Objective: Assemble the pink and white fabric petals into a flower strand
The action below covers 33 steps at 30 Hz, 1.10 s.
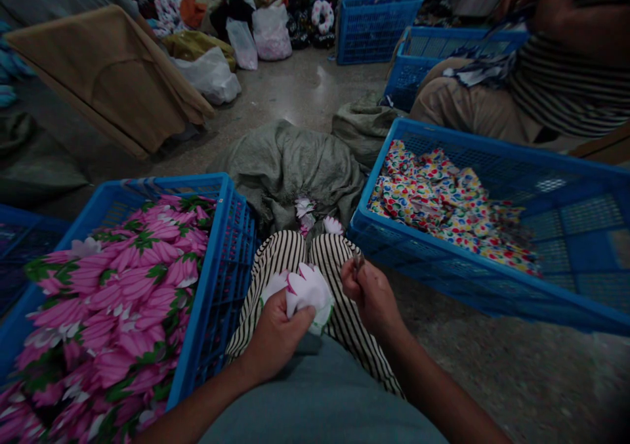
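Above my lap, my left hand (283, 332) pinches a white fabric piece (310, 292) with a zigzag, petal-like edge in pink and some green along its lower side. My right hand (371, 293) is closed just to the right of the cloth, apart from it. A small dark object (358, 261) pokes out between its thumb and fingers; its kind is hard to make out. On the left, a blue crate (224, 234) holds a heap of pink and green petal-shaped fabric pieces (142, 267).
A second blue crate (472, 260) at right holds colourful dotted fabric pieces (438, 195). Grey-green sacks (295, 162) lie beyond my knees, with petal pieces (333, 225) at their near edge. A co-worker in a striped top (566, 77) sits at right. A brown cloth-covered board (108, 77) stands at left.
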{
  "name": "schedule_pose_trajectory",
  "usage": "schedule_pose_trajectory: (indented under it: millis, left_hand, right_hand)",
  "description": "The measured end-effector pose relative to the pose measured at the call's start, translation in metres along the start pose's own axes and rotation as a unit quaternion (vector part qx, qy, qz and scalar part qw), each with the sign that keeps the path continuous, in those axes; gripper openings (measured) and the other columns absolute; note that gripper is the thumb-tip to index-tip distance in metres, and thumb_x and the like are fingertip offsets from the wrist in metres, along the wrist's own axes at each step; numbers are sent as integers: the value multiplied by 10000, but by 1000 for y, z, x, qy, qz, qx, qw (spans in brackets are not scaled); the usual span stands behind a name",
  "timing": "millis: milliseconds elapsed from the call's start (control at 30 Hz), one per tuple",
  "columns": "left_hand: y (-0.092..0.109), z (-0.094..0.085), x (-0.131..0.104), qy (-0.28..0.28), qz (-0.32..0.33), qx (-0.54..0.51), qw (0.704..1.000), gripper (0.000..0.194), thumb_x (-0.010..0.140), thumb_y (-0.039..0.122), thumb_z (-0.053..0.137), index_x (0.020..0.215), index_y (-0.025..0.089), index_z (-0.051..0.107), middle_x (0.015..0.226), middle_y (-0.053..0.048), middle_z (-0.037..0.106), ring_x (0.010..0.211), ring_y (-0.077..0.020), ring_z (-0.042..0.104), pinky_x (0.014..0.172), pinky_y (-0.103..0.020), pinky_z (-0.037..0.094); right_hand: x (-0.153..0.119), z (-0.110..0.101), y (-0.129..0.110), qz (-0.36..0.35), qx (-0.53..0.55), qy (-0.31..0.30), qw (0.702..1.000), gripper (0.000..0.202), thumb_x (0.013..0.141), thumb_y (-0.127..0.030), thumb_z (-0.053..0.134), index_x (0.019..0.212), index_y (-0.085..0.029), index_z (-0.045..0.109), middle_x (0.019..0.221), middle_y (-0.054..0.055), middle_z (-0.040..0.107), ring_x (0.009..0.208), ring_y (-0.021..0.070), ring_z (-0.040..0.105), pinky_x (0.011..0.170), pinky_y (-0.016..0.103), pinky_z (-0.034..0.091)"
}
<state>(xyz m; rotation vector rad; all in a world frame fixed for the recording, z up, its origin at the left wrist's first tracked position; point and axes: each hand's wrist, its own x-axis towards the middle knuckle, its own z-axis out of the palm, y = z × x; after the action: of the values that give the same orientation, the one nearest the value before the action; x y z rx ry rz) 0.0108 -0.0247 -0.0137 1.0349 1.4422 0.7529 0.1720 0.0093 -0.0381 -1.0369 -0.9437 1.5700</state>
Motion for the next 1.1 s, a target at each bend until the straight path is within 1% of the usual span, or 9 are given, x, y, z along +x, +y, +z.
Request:
schedule_pose_trajectory:
  millis: [100, 167, 267, 367, 433, 600, 733, 867, 1100]
  left_hand:
    - [9, 3, 6, 15, 58, 106, 993, 58, 736, 213, 517, 726, 169, 554, 674, 13, 542, 639, -129, 460, 619, -232, 372]
    - [12, 4, 8, -12, 94, 128, 987, 31, 736, 189, 513, 753, 175, 535, 706, 12, 540, 660, -129, 465, 648, -234, 373]
    - [13, 3, 8, -74, 102, 89, 988, 83, 730, 189, 535, 812, 175, 531, 753, 7, 535, 699, -129, 474, 674, -232, 375]
    - [13, -1, 7, -122, 41, -24, 991, 164, 804, 308, 467, 773, 165, 541, 708, 7, 519, 679, -124, 474, 652, -228, 381]
    - [12, -2, 7, -115, -11, -111, 987, 288, 835, 379, 406, 693, 160, 527, 640, 16, 491, 621, -112, 458, 617, -225, 378]
    - [7, -2, 9, -96, -86, -210, 969, 290, 772, 386, 529, 605, 154, 481, 551, 39, 458, 512, -79, 402, 524, -203, 341]
    - [3, -2, 9, -90, -92, -177, 976, 251, 727, 368, 590, 637, 141, 534, 572, 19, 526, 539, -93, 469, 556, -214, 373]
    - [1, -2, 9, -89, -87, -160, 979, 212, 733, 342, 593, 722, 132, 567, 641, 2, 569, 596, -106, 503, 614, -232, 397]
    - [7, 1, 10, -34, -45, -147, 988, 212, 748, 337, 579, 668, 146, 535, 602, 36, 509, 583, -92, 462, 583, -208, 383]
  right_hand:
    - [-12, 11, 3, 54, -5, -75, 996, 323, 747, -467, 523, 645, -162, 491, 511, -66, 339, 450, 73, 249, 415, 207, 201]
    - [-14, 18, 5, 80, -40, -88, 992, 278, 713, -411, 576, 629, -158, 493, 540, -53, 384, 491, 80, 311, 450, 207, 251]
    - [-9, 22, 12, 107, -30, -43, 993, 234, 713, -353, 586, 625, -162, 484, 527, -62, 395, 487, 77, 324, 461, 203, 267]
    - [-3, 20, 21, 121, -4, -38, 992, 208, 742, -319, 564, 630, -162, 488, 507, -71, 392, 463, 70, 315, 452, 197, 261]
    - [-3, 20, 24, 119, 2, -45, 992, 194, 745, -305, 567, 637, -162, 493, 517, -67, 412, 466, 70, 335, 456, 196, 274]
    - [-6, 23, 21, 97, -52, -40, 993, 156, 739, -260, 554, 637, -164, 486, 525, -59, 438, 477, 80, 380, 460, 199, 314]
    - [-6, 26, 17, 77, -124, -15, 989, 138, 724, -226, 537, 618, -169, 468, 528, -55, 438, 480, 84, 392, 446, 196, 309]
    - [-5, 26, 17, 66, -118, -2, 991, 158, 738, -256, 524, 623, -168, 462, 544, -56, 426, 486, 82, 381, 454, 200, 311]
    - [-11, 26, 10, 54, -80, -74, 993, 161, 675, -216, 622, 797, -167, 529, 637, -55, 478, 555, 84, 422, 512, 195, 351]
